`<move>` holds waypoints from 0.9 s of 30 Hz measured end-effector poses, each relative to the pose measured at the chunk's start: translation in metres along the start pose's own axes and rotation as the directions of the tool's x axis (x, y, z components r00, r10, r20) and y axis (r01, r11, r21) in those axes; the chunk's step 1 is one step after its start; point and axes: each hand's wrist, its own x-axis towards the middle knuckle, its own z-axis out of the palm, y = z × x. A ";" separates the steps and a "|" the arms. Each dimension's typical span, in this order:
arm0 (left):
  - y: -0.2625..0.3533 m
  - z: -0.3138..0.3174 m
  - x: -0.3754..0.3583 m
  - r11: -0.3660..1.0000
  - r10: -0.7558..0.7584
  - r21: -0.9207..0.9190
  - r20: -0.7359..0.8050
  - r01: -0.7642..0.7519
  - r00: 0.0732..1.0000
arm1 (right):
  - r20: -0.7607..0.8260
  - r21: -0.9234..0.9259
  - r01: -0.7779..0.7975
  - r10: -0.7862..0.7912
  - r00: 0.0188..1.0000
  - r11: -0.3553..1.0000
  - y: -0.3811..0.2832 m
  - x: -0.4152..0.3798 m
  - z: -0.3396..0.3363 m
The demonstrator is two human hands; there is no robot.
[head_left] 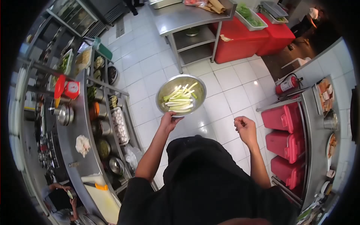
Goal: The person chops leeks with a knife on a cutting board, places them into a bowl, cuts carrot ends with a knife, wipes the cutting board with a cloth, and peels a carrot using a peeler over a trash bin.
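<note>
A round metal colander (200, 85) hangs in front of me over the tiled floor, with pale green and white stalks (180, 101) lying in it. My left hand (171, 120) grips its near rim, thumb over the edge and fingers underneath. To the right, my right hand (244, 129) is raised apart from the colander with its fingers curled; whether anything small is inside them cannot be made out.
A steel table (187, 20) and red chests (240, 41) stand ahead. Along the left runs a counter (67, 138) with shelves beneath. Pink bins (281, 118) sit under the right counter. A co-worker's hands (71, 195) show at lower left; another person (309, 20) bends at upper right.
</note>
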 end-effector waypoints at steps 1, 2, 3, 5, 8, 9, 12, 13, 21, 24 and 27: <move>0.000 0.013 0.032 1.000 -0.030 0.008 -0.022 0.030 0.999 | -0.016 0.025 -0.020 0.021 1.000 0.999 0.004 0.009 -0.003; 0.000 0.020 0.063 0.998 -0.063 0.010 -0.031 0.064 0.998 | -0.037 0.049 -0.050 0.052 0.998 0.998 0.009 0.013 -0.004; -0.002 0.029 0.096 0.995 -0.098 0.012 -0.043 0.098 0.994 | -0.057 0.075 -0.080 0.084 0.995 0.994 0.016 0.021 -0.006; -0.008 0.047 0.149 0.990 -0.136 0.020 -0.083 0.138 0.987 | -0.066 0.104 -0.121 0.128 0.990 0.987 0.032 0.040 -0.002; -0.018 0.080 0.226 0.982 -0.167 0.054 -0.193 0.181 0.967 | -0.076 0.121 -0.166 0.176 0.982 0.979 0.057 0.081 0.006; -0.020 0.091 0.253 0.980 -0.169 0.076 -0.183 0.185 0.969 | -0.079 0.128 -0.217 0.228 0.970 0.968 0.059 0.094 0.008; -0.030 0.104 0.330 0.964 -0.220 0.111 -0.182 0.242 0.959 | -0.116 0.128 -0.313 0.327 0.938 0.941 0.075 0.129 0.016; -0.035 0.097 0.378 0.963 -0.250 0.068 -0.121 0.260 0.961 | -0.128 0.139 -0.370 0.387 0.913 0.919 0.075 0.140 0.015; -0.042 0.096 0.555 0.984 -0.157 0.053 -0.181 0.169 0.971 | -0.190 0.067 -0.705 0.702 0.686 0.706 0.060 0.190 0.012; -0.014 0.122 0.588 0.981 -0.186 -0.089 -0.213 0.171 0.959 | -0.176 0.073 -0.757 0.756 0.631 0.649 0.060 0.206 0.017; 0.003 0.143 0.616 0.984 -0.161 -0.128 -0.330 0.125 0.930 | -0.152 0.004 -0.777 0.768 0.622 0.630 0.052 0.231 0.019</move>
